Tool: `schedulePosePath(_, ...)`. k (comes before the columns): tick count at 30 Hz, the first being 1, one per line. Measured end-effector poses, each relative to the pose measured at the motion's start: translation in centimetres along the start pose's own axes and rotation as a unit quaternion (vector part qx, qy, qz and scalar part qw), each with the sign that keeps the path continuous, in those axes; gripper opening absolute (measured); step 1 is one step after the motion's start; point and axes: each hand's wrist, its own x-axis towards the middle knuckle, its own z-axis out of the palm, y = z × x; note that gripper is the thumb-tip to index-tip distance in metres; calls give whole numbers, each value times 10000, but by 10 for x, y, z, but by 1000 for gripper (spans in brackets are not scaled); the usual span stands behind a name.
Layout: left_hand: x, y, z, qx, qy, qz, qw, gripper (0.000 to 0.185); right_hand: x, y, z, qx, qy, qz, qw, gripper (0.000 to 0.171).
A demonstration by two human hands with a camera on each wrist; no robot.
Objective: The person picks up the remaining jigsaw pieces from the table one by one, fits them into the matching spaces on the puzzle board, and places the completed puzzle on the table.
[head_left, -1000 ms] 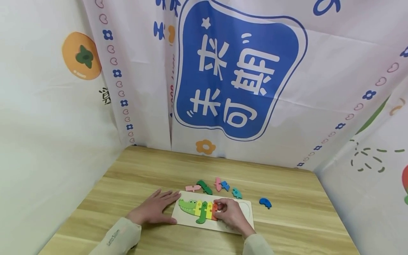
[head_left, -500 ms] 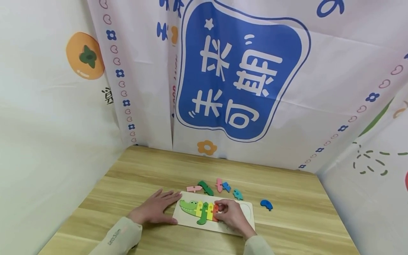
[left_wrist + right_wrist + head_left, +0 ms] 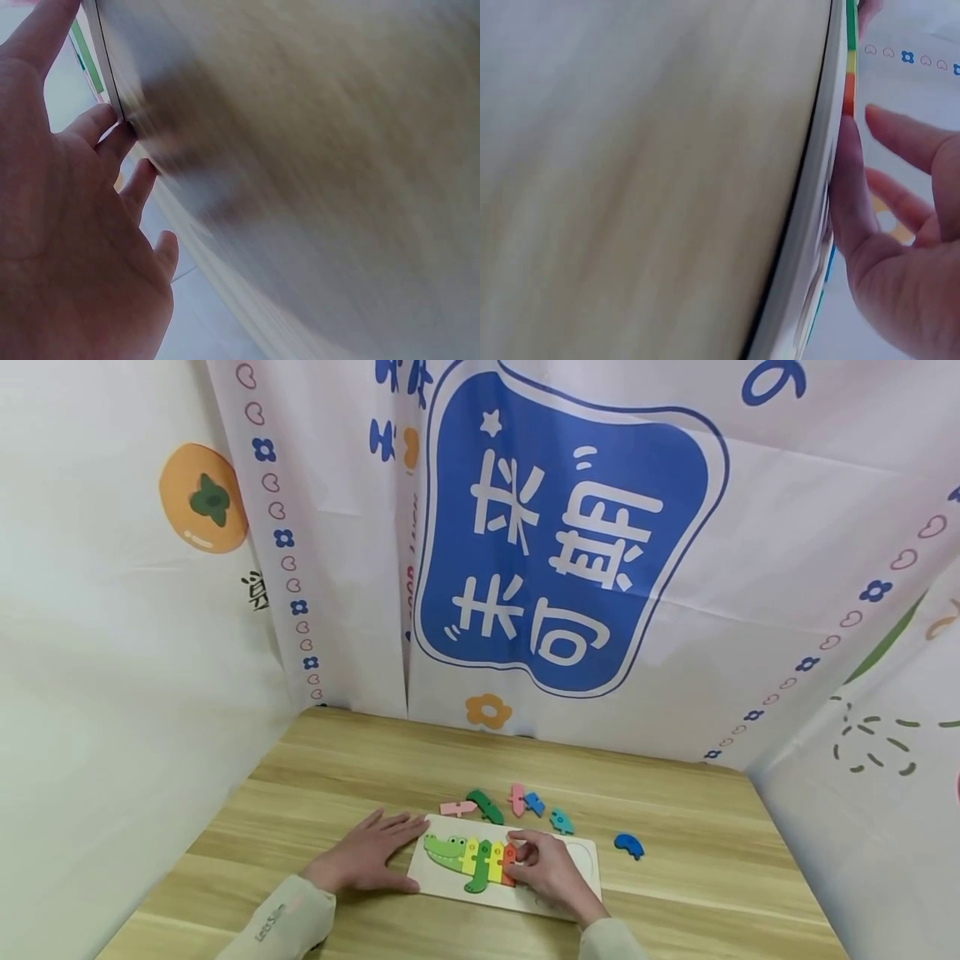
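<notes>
A crocodile puzzle board (image 3: 581,858) lies flat on the wooden surface (image 3: 675,877), near its front edge. The left hand (image 3: 367,858) rests flat beside the board's left end, fingers straight and spread, their tips against the board's edge. The right hand (image 3: 546,868) sits on the board with fingers curled, pinching or pressing the orange piece (image 3: 509,855) just behind the yellow piece (image 3: 495,857); I cannot quite tell which.

The pieces look like small painted wooden cut-outs: light, stiff, smooth enough to slide, and in my judgement unlikely to break. Their thin edges offer the best hold, thumb and forefinger on opposite sides, then a flat press from above. The board is thin and rigid and would probably skid unless steadied at its end.

Loose pieces lie beyond the board: a pink piece (image 3: 457,808), a dark green piece (image 3: 485,806), a blue piece (image 3: 534,802), a teal piece (image 3: 560,821), and a blue curved piece (image 3: 627,844) well apart to the right.

The right hand covers the middle of the board's empty hollow. Both wrist views are blurred and show only board edges and fingers (image 3: 847,180).
</notes>
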Motion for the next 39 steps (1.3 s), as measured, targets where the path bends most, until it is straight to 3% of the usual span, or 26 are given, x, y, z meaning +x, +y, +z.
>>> schedulePosePath(6, -2, 1, -2, 20, 45, 17, 10000, 101, -8, 1, -10, -152, -207, -232, 9994, 54)
schedulePosePath(12, -2, 2, -3, 22, 58, 85, 9999, 101, -24, 8, -29, -810, -55, -588, 9950, 60)
schedulePosePath(19, -1, 1, -2, -4, 11, 67, 10000, 102, -46, 28, -56, -1673, 158, -437, 9848, 87)
schedulePosePath(23, 0, 1, -3, -51, -19, 25, 10000, 102, -55, 44, -73, -1698, 68, -397, 9847, 101)
schedulePosePath(28, 0, 2, -5, -148, -68, 2, 9999, 102, -64, 59, -88, -1644, -126, -371, 9856, 105)
schedulePosePath(39, 2, 2, -2, -181, -62, -23, 9998, 103, -65, 62, -92, -1593, -268, -241, 9866, 104)
